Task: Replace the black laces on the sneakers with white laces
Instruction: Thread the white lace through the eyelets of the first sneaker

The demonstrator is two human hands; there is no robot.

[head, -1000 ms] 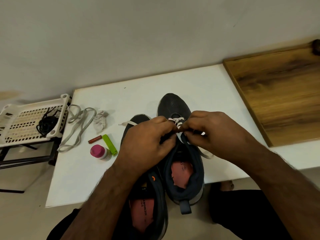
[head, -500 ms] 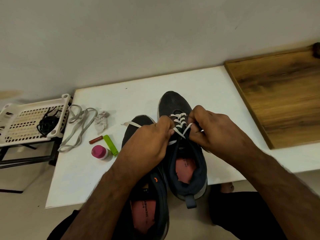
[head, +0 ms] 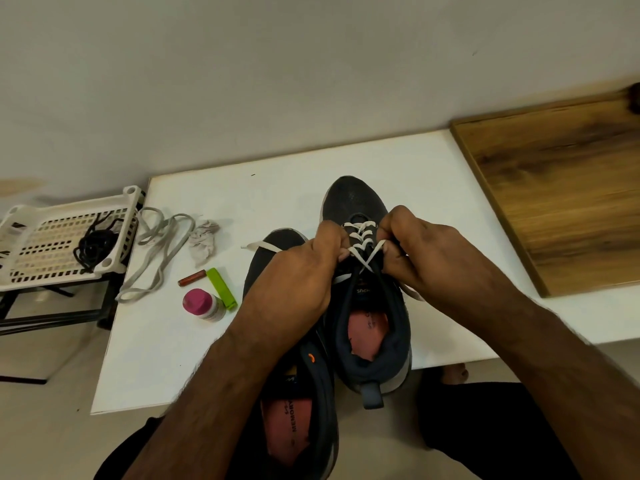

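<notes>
Two dark sneakers stand side by side on the white table (head: 194, 344), toes pointing away. The right sneaker (head: 367, 327) has a white lace (head: 360, 242) crossed through its upper eyelets. My left hand (head: 304, 271) pinches the lace's left strand beside the tongue. My right hand (head: 426, 251) pinches the right strand on the other side. The left sneaker (head: 304, 420) lies under my left forearm, a white lace end (head: 258, 245) sticking out near its toe. A spare grey-white lace (head: 156, 251) lies loose at the table's left. Black laces (head: 91, 245) sit in a white basket (head: 41, 237).
Left of the sneakers lie a crumpled tissue (head: 204, 240), a small brown stick (head: 191, 277), a green clip (head: 221, 287) and a pink-capped bottle (head: 202, 304). A wooden board (head: 561, 188) covers the table's right part. A wall rises close behind.
Both hands have pulled apart from over the tongue to the sides of the eyelets, drawing the lace strands outward. The crossed white lacing is now uncovered.
</notes>
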